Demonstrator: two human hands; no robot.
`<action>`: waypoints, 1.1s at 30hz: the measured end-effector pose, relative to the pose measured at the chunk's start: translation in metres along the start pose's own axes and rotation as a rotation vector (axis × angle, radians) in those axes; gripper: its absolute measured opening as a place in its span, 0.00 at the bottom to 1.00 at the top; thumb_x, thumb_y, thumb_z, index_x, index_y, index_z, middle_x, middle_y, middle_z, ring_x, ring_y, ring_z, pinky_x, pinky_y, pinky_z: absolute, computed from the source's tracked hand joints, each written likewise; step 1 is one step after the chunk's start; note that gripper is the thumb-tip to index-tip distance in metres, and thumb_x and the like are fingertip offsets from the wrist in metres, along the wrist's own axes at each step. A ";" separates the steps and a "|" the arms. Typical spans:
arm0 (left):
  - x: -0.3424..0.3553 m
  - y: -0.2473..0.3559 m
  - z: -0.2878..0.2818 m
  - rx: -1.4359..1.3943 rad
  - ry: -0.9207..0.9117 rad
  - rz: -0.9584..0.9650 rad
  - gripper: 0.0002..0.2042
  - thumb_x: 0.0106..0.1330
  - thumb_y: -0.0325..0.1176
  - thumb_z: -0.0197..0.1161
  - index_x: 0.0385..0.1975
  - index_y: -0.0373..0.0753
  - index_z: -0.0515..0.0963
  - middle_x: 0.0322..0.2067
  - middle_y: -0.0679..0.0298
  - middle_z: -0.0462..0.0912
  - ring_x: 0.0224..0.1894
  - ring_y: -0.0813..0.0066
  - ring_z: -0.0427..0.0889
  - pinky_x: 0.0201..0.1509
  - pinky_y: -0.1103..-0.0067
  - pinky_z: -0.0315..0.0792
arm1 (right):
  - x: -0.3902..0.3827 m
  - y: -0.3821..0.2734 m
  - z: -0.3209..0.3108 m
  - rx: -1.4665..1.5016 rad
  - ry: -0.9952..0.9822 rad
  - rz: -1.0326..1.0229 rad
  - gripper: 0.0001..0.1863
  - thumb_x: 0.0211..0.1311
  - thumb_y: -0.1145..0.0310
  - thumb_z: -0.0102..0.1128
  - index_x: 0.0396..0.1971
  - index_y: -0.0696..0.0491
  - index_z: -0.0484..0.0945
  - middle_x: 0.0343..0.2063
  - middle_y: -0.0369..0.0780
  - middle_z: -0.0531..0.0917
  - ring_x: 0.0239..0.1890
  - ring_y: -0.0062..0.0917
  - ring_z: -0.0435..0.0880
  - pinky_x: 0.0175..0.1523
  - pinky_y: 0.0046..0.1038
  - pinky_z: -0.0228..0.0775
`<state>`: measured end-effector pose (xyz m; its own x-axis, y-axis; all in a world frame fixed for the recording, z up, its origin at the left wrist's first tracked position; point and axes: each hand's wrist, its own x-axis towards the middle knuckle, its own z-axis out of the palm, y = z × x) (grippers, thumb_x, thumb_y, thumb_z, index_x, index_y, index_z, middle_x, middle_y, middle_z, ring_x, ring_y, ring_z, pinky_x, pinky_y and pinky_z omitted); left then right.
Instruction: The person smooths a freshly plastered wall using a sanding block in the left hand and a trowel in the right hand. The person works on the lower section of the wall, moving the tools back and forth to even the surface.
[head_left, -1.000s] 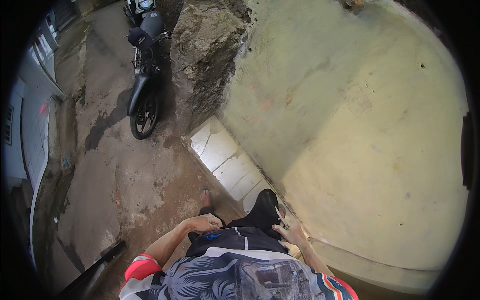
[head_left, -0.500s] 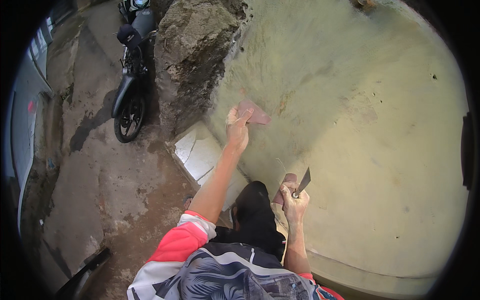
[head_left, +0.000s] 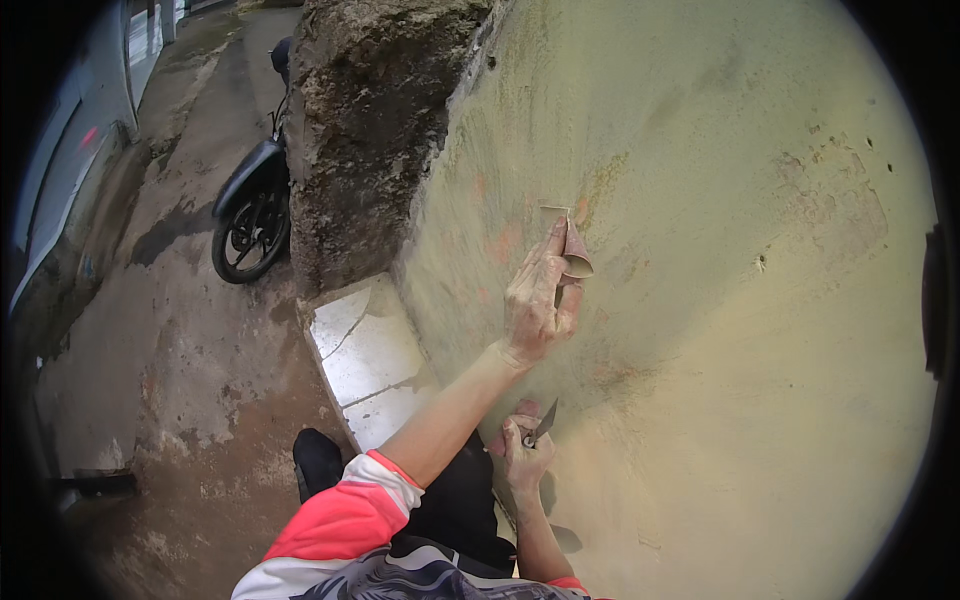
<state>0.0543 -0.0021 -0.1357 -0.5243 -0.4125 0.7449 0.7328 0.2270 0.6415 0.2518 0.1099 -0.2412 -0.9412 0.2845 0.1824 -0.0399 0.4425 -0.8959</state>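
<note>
A yellow-green plastered wall [head_left: 720, 420] fills the right side. My left hand [head_left: 537, 300] is closed on a curled piece of sandpaper [head_left: 577, 250], its fingertips pressed toward the wall. The paper's pale back shows along its bent edge. Lower down, my right hand [head_left: 528, 462] is wrapped round the handle of a putty knife [head_left: 546, 420], whose dark blade points up. A second reddish piece of sandpaper [head_left: 526, 407] shows beside the thumb of that hand. Most of the knife's handle is hidden by the fingers.
A rough rock [head_left: 365, 140] stands against the wall's left edge. Below it is a ledge of cracked white tiles [head_left: 375, 345]. Farther left, a motorcycle [head_left: 255, 205] is parked on the stained concrete ground [head_left: 190, 350]. The wall has small holes and a peeled patch [head_left: 835, 195].
My left hand has moved right, and its sandpaper has gone from flat to curled, at the wall. My right hand, still with the knife, has shifted left and down. The view has shifted.
</note>
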 end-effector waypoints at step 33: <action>-0.017 -0.042 0.010 -0.138 0.025 -0.064 0.30 0.80 0.32 0.50 0.78 0.29 0.54 0.77 0.43 0.60 0.78 0.49 0.64 0.79 0.65 0.60 | 0.078 -0.055 0.011 0.022 0.323 -0.775 0.11 0.75 0.65 0.62 0.41 0.57 0.74 0.33 0.37 0.76 0.38 0.23 0.72 0.48 0.28 0.64</action>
<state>0.0281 0.0045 -0.1730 -0.5619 -0.4446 0.6976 0.7520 0.0767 0.6547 0.1768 0.0980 -0.1820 -0.5023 0.1375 0.8537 -0.6454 0.5974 -0.4760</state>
